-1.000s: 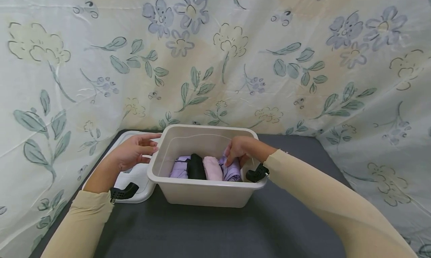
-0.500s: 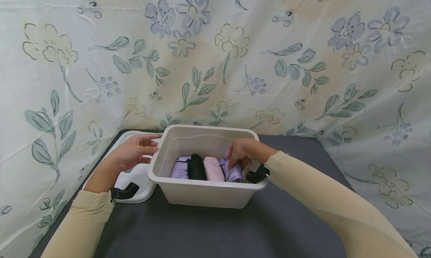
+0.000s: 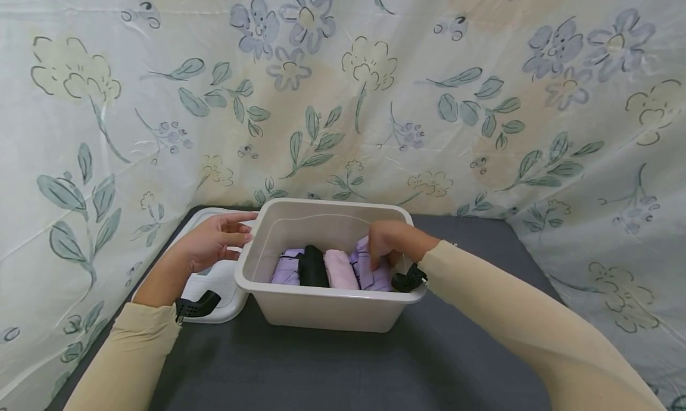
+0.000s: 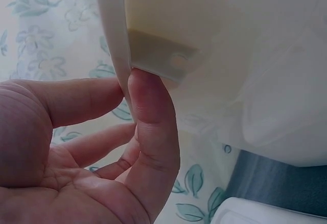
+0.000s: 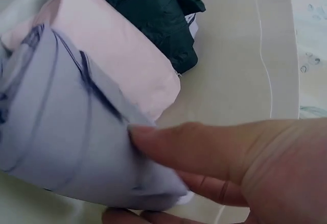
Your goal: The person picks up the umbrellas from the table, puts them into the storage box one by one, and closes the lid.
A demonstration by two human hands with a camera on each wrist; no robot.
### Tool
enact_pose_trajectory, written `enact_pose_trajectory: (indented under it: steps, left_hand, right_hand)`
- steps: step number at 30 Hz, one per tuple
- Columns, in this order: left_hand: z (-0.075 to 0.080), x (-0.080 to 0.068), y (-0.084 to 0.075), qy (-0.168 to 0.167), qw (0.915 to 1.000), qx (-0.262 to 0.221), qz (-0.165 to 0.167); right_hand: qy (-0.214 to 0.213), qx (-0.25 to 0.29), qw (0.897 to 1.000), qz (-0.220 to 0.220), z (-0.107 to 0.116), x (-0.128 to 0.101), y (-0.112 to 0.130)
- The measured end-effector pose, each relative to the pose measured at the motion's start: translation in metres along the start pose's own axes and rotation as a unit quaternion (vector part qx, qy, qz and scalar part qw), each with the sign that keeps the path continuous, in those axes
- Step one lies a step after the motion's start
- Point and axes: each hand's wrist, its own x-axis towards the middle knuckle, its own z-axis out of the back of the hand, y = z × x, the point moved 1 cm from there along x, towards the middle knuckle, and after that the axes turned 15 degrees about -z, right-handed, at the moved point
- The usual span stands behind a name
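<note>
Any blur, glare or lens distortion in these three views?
Head view: sharp, soft even light, no glare; wide-angle bending near the edges; faint shadow under the bin. Left wrist view: the left hand sits very close and soft, the bin wall pale and washed out. Right wrist view: the right hand is blurred in the foreground, while the lilac folded cloth is only slightly soft.

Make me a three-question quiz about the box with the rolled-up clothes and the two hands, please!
1. Where is the black roll?
A. in the bin
B. on the lid
C. on the table

2. How many rolls are in the bin?
A. two
B. four
C. six

3. What does the right hand do?
A. hangs idle
B. grips the lavender roll
C. lifts the lid

Answers: 1 A, it sits between bin walls. 2 B, head view shows four side by side. 3 B, fingers curl round it.
</note>
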Motion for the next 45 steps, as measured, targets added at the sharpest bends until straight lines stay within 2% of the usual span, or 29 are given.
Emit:
enact_pose_trajectory:
  steps: [5,7,11,15,19,23,28,32,37,42,45]
  left_hand:
    - [0.000,0.001,0.001,0.000,1.0000,-0.001,0.003]
    - [-0.001,0.001,0.001,0.000,1.0000,0.000,0.003]
    - [0.000,0.002,0.001,0.004,1.0000,-0.003,0.002]
    - [0.001,0.002,0.000,0.007,1.0000,-0.004,-0.004]
    - [0.002,0.002,0.000,0.003,0.9999,0.003,-0.012]
    - [0.003,0.002,0.002,-0.006,0.9998,0.011,-0.013]
    - [0.004,0.000,0.009,-0.016,0.9997,0.009,-0.018]
    - [0.006,-0.001,0.019,-0.032,0.9988,0.009,-0.037]
    - [0.007,-0.001,0.037,-0.078,0.9927,0.072,-0.058]
    - [0.007,-0.004,0.051,-0.108,0.9766,0.173,-0.068]
    - [0.007,-0.005,0.056,-0.121,0.9604,0.239,-0.078]
  right_hand:
    - [-0.087,-0.114,0.990,-0.003,0.004,-0.006,0.004]
    - [-0.104,-0.128,0.986,0.002,0.006,-0.009,0.003]
    - [-0.096,-0.114,0.989,0.016,0.012,-0.017,-0.003]
    - [-0.073,-0.068,0.993,0.063,0.017,-0.025,-0.011]
    - [-0.035,0.036,0.993,0.106,0.022,-0.032,-0.023]
    - [-0.012,0.123,0.983,0.136,0.024,-0.036,-0.035]
    - [-0.008,0.174,0.968,0.179,0.018,-0.040,-0.047]
    - [-0.043,0.212,0.952,0.218,0.010,-0.047,-0.055]
    - [-0.143,0.260,0.922,0.250,-0.005,-0.055,-0.067]
    - [-0.219,0.337,0.878,0.259,-0.024,-0.059,-0.082]
    - [-0.273,0.364,0.847,0.275,-0.036,-0.061,-0.090]
